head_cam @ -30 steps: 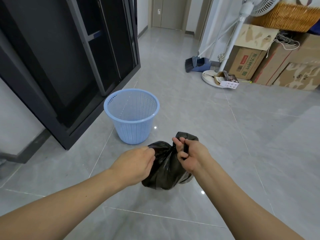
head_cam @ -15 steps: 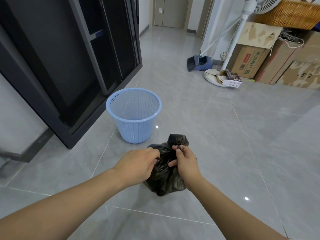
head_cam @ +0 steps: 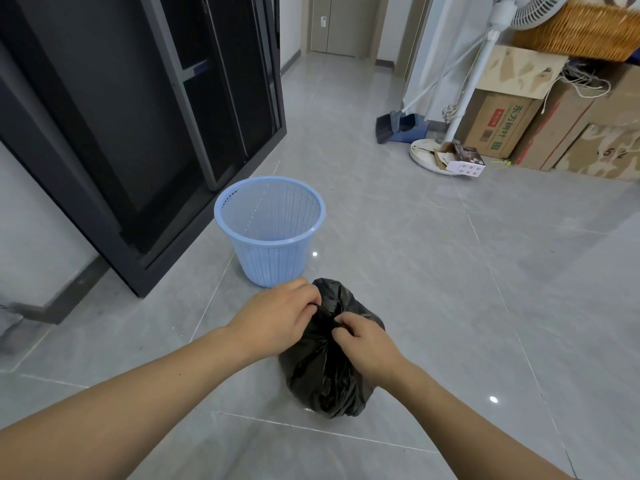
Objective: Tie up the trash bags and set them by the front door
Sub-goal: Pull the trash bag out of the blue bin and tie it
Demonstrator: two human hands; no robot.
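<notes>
A filled black trash bag (head_cam: 325, 372) sits on the grey tiled floor in front of me. My left hand (head_cam: 277, 315) grips the gathered plastic at the bag's top from the left. My right hand (head_cam: 363, 344) pinches the bag's neck from the right, fingers curled into the plastic. Both hands meet at the top of the bag, and the fingertips are partly hidden in its folds. Just beyond the bag stands a light blue mesh waste basket (head_cam: 270, 230) with no liner in it.
A black sliding-door cabinet (head_cam: 138, 116) lines the left side. At the right are cardboard boxes (head_cam: 498, 126), a white standing fan (head_cam: 436, 157), a small box (head_cam: 465, 164) and a dustpan with broom (head_cam: 398, 124). A hallway leads to a closed door (head_cam: 337, 22) far ahead.
The raised flap of the bag held by my right hand has come down. Both hands have drawn together at the bag's neck, and the bag looks more bundled.
</notes>
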